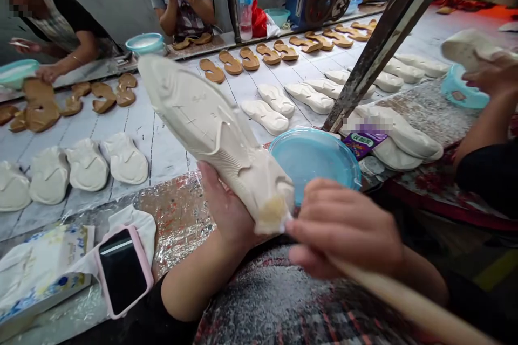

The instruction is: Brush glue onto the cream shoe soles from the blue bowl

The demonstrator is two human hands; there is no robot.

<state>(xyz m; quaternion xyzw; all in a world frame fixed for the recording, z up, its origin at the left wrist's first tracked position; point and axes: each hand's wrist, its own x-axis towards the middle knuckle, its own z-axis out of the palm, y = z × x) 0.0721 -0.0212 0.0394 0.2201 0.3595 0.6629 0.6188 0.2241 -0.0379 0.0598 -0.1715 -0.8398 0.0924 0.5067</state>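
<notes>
My left hand (226,207) is closed around a white shoe sole (210,129), held tilted up in front of me with its heel end nearest. My right hand (343,229) grips a wooden-handled brush (408,302), and the brush's bristle tip touches the sole's heel end, which looks wet and yellowish. Just behind the sole stands a blue plastic bowl (319,156).
A conveyor table (162,140) carries rows of white soles (84,164) and brown insoles (230,62). A pink-cased phone (121,272) lies at the near left. Other workers sit across; another person's arm (481,129) holds a sole at right. A dark diagonal post (380,48) rises nearby.
</notes>
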